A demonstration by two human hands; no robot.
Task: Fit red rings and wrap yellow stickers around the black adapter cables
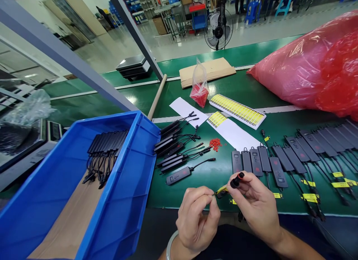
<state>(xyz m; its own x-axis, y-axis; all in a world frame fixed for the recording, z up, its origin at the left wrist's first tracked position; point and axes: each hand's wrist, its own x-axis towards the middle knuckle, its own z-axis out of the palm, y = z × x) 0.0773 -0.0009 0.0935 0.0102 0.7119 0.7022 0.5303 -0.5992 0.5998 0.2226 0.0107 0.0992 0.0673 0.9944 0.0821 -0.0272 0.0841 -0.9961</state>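
Between thumb and fingers, my right hand (257, 207) grips a black cable connector (237, 180) with a red-orange ring at its open end. My left hand (197, 219) is closed in a pinch on the tip of a narrow yellow label (220, 190), which stretches across to the connector. Beyond my right hand lies a row of dark grey controller boxes (256, 161) with cables, several tagged with yellow labels. One similar box (179, 175) lies apart, beyond my left hand. A small pile of red rings (215, 144) sits farther back.
On my left stands a blue bin (148, 152) with more black controllers (107, 142) inside. Yellow label sheets (237, 110), a clear bag of red parts (200, 94) and flat cardboard (208, 70) lie farther back. A large red plastic bag (302, 66) bulges at the right.
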